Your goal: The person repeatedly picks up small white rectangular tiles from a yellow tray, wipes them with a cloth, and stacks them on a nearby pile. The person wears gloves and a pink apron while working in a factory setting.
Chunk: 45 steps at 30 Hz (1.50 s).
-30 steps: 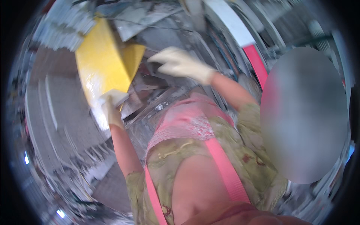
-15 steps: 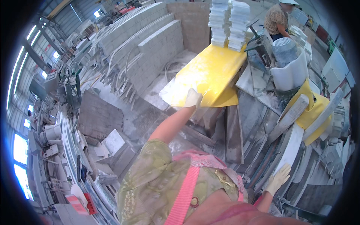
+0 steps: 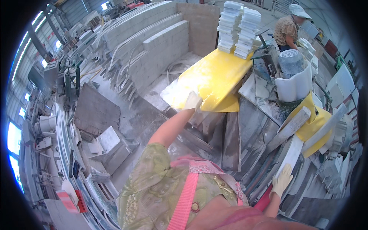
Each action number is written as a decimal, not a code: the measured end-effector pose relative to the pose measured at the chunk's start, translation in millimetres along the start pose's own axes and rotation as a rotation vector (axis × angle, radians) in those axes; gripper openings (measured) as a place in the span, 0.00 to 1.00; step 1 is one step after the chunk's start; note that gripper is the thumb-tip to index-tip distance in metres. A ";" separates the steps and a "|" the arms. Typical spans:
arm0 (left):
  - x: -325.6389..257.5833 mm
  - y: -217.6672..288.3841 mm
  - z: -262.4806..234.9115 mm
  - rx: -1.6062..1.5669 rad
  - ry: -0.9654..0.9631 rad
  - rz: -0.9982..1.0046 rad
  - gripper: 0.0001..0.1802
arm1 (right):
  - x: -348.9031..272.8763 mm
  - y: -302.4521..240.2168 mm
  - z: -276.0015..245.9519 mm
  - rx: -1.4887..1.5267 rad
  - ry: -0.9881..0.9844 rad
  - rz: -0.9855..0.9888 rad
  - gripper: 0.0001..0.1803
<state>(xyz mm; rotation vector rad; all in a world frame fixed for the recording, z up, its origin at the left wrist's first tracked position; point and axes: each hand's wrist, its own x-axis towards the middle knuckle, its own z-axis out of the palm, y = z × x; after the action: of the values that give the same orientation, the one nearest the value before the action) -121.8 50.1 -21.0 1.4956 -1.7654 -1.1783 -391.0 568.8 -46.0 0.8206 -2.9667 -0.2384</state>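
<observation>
- Yellow-topped desk [image 3: 220, 71] is set mid-view, tilted in frame; glare is thrown over its near L part.
- Two white tile stacks [image 3: 248, 32] are piled at its far end, side by side.
- Far L: stepped pale block stack [image 3: 165, 37] and brown panel [image 3: 202, 28] are seen; bright windows [image 3: 14, 138] at L rim.
- Far R: co-worker [image 3: 285, 32] in light hat is seen, bent fwd.
- R of desk: grey motor [image 3: 290, 62] w/ curved white guard [image 3: 295, 82] is mounted; yellow cloth [image 3: 318, 124] is draped nearby.
- Room: some floor [image 3: 132, 124] is left btwn desk and brown board [image 3: 94, 109]. Below desk's near edge, dark boards [image 3: 231, 140] are leaned, so it's tight there. Tile end is crowded.
- L hand [image 3: 193, 100], gloved, is placed at desk's near edge, fingers partly curled; grip can't be told, fingertips hidden.
- R hand [image 3: 283, 180], gloved, is laid at near end of white strip [image 3: 293, 151], fingers extended, nothing seen gripped.
</observation>
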 end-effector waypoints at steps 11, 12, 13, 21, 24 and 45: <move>25.8 -2.4 -42.4 0.160 -0.233 0.095 0.30 | 28.7 17.7 25.4 0.208 0.246 0.046 0.37; 28.8 -2.3 -46.7 0.166 -0.259 0.104 0.30 | 30.6 19.0 6.8 0.206 0.109 0.148 0.32; 33.7 -1.0 -48.1 0.165 -0.260 0.139 0.28 | 35.7 9.6 -10.9 0.125 0.224 0.152 0.32; 73.8 -21.1 -7.5 0.215 -0.306 0.283 0.29 | 60.7 -225.6 -114.3 1.513 -0.044 0.013 0.25; 69.7 -23.4 -11.1 0.388 -0.371 0.529 0.31 | 49.4 -355.8 -118.3 1.750 -0.013 -0.042 0.22; 77.9 -2.3 4.8 0.364 -0.348 0.434 0.28 | 61.6 -390.3 -56.1 1.121 -0.080 -0.416 0.36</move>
<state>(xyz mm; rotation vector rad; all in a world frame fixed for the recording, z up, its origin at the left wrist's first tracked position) -143.3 -23.5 -35.6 1.0370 -2.4929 -0.9657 -241.1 199.1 -53.4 1.4796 -2.7656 1.5112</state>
